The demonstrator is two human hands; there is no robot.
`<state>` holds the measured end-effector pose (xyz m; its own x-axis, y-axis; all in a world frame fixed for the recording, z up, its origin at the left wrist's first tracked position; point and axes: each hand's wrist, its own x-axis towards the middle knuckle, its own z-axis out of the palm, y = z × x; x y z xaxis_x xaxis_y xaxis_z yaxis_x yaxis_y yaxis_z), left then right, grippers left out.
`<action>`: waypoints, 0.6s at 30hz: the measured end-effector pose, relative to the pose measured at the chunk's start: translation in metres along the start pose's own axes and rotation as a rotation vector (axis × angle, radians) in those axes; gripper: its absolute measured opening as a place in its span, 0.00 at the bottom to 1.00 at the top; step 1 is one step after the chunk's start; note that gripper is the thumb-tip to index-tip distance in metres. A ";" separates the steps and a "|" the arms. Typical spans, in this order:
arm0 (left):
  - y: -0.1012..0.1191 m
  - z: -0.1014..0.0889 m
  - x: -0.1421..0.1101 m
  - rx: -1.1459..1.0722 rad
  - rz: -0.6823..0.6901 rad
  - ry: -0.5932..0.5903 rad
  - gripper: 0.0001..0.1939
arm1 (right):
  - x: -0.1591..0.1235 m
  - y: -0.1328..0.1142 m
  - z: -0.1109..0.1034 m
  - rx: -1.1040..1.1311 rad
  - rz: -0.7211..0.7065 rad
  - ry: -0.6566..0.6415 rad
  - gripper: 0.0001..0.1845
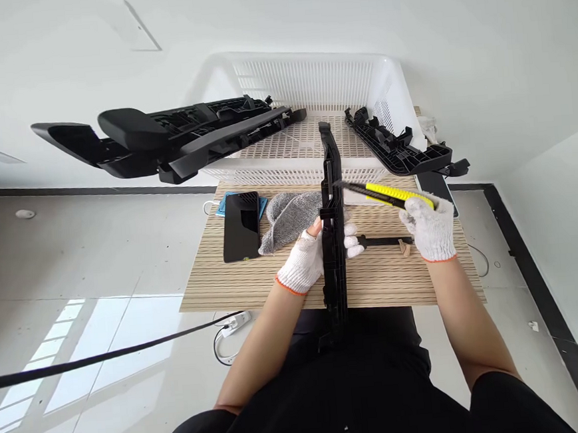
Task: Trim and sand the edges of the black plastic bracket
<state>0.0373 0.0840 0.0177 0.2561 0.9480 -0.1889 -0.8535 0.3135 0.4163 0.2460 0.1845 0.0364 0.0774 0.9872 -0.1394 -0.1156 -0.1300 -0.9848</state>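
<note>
A long black plastic trim part [333, 226] stands nearly upright in the picture, with my left hand [305, 260] wrapped round its middle. That hand wears a white knit glove with an orange cuff, and the thumb tip is bare. In my right hand [430, 227], gloved the same way, is a yellow and black utility knife [392, 195]. Its dark blade points left and reaches the right edge of the trim part; whether it touches cannot be made out. Below the knife, a thin black tool [386, 241] lies on the table beside a small tan scrap [404, 247].
A white plastic basket [310, 168] stands at the table's back. Several black trim parts [177, 135] jut out over its left side, and another black part [398, 142] leans over its right. The wooden table [239, 284] holds a black phone [241, 227] and a grey cloth [294, 217].
</note>
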 end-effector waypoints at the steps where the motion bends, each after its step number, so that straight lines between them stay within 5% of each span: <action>1: 0.000 0.000 0.000 -0.007 0.000 -0.005 0.29 | 0.000 0.000 0.000 0.020 -0.014 0.021 0.15; 18: 0.001 0.007 -0.001 -0.018 -0.027 0.048 0.22 | -0.001 -0.002 0.001 -0.032 0.032 -0.069 0.13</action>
<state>0.0391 0.0838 0.0246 0.2573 0.9355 -0.2421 -0.8547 0.3372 0.3947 0.2451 0.1836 0.0383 0.0060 0.9864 -0.1643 -0.0854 -0.1632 -0.9829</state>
